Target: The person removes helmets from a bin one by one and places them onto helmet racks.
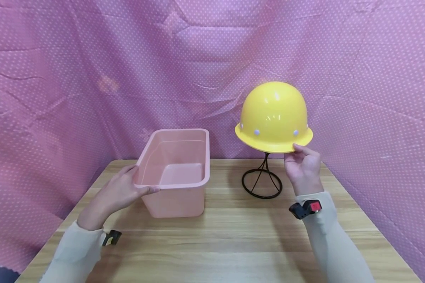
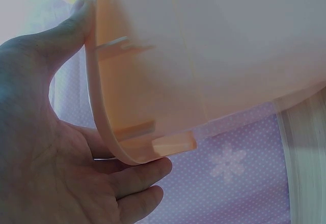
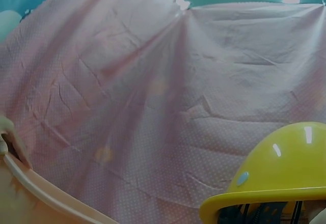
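My left hand point(image 1: 118, 190) grips the near left corner of a pink plastic bin point(image 1: 180, 202), the thumb along its front rim. In the left wrist view, several fingertips point(image 2: 147, 175) curl beneath the outer edge of that corner. A yellow hard hat point(image 1: 274, 114) is over a black wire stand point(image 1: 267, 159), whose upper part it hides. At the hat's near right edge, my right hand point(image 1: 304, 167) pinches the brim, thumb on top and the other fingers mostly hidden below. Dark straps point(image 3: 254, 213) show under the brim in the right wrist view.
The bin and stand are on a wood-grain table point(image 1: 230, 236), the bin left of the stand. Pink dotted cloth point(image 1: 156, 70) hangs behind the table and along both sides. Each wrist wears a small black camera point(image 1: 306, 208).
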Demonstrator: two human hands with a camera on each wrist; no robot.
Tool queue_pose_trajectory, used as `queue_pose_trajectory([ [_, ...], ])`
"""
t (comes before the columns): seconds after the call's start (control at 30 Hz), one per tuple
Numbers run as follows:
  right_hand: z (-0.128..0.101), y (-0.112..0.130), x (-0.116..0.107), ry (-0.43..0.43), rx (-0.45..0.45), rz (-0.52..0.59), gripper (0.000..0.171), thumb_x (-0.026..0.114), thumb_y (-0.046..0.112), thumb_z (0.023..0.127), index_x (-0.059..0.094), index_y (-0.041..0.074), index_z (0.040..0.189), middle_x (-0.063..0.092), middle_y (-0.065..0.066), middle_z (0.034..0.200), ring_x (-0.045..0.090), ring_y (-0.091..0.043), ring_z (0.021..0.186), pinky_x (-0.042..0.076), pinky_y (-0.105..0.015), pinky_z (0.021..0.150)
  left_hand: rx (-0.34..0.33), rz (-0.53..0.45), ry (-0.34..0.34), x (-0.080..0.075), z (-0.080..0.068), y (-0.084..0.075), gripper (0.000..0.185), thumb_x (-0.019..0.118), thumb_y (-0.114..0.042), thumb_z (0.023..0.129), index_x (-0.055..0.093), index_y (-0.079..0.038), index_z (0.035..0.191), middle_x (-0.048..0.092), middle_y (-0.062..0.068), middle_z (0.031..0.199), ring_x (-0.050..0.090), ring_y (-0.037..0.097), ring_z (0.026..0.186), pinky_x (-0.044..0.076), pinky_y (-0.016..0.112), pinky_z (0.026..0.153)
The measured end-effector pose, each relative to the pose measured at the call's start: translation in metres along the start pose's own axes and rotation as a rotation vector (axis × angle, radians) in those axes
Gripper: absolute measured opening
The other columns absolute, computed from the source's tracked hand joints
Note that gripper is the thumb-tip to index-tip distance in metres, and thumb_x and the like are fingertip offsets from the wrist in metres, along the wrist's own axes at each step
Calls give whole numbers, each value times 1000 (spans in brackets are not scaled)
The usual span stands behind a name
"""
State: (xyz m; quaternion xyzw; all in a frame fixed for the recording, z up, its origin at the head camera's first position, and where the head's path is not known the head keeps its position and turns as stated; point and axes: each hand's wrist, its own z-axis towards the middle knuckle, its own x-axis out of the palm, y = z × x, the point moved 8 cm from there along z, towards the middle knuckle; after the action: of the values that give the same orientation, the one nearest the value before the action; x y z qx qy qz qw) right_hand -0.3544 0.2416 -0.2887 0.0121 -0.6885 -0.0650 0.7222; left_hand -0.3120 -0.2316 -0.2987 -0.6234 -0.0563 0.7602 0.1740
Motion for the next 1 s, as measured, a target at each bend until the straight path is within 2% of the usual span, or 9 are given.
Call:
queue_pose_trajectory([
  [0.23, -1, -1, -5, -1, -8, -51, 67, 40, -21, 78, 42, 12, 136, 51, -1, 136, 46, -16, 130, 37, -30, 109, 1, 2, 7, 1, 0, 1, 104, 52, -83, 66, 37, -12, 142, 41, 22, 141, 45, 43, 124, 40, 62, 92],
  [0.43, -1, 2, -8, -13, -17, -70, 66, 42, -21, 77, 44, 11, 135, 54, -3, 133, 50, -17, 127, 41, -30, 106, 4, -2, 8, 1, 1, 1, 104, 52, -83, 66, 38, -13, 141, 41, 22, 141, 44, 42, 125, 40, 62, 93],
  [0.63, -2, 2, -13, -27, 16, -148, 58, 43, -17, 82, 46, 12, 133, 52, -3, 130, 50, -16, 124, 43, -32, 104, -18, 0, 26, -1, 2, 1, 107, 51, -85, 65, 37, -12, 142, 41, 20, 140, 47, 42, 122, 41, 61, 91],
  [0.83, 1, 5, -16, -10, 33, -213, 48, 42, -14, 86, 47, 9, 127, 58, -6, 120, 57, -18, 113, 46, -33, 101, 2, 8, 15, -6, 4, -1, 106, 51, -84, 66, 38, -10, 141, 43, 20, 139, 47, 44, 121, 41, 62, 92],
  [1.0, 0, 6, -18, -8, 21, -263, 45, 43, -15, 86, 49, 8, 124, 60, -7, 112, 61, -20, 103, 49, -34, 97, -11, 2, 33, -3, 3, 2, 106, 51, -85, 65, 38, -12, 140, 42, 19, 140, 46, 43, 123, 41, 61, 92],
])
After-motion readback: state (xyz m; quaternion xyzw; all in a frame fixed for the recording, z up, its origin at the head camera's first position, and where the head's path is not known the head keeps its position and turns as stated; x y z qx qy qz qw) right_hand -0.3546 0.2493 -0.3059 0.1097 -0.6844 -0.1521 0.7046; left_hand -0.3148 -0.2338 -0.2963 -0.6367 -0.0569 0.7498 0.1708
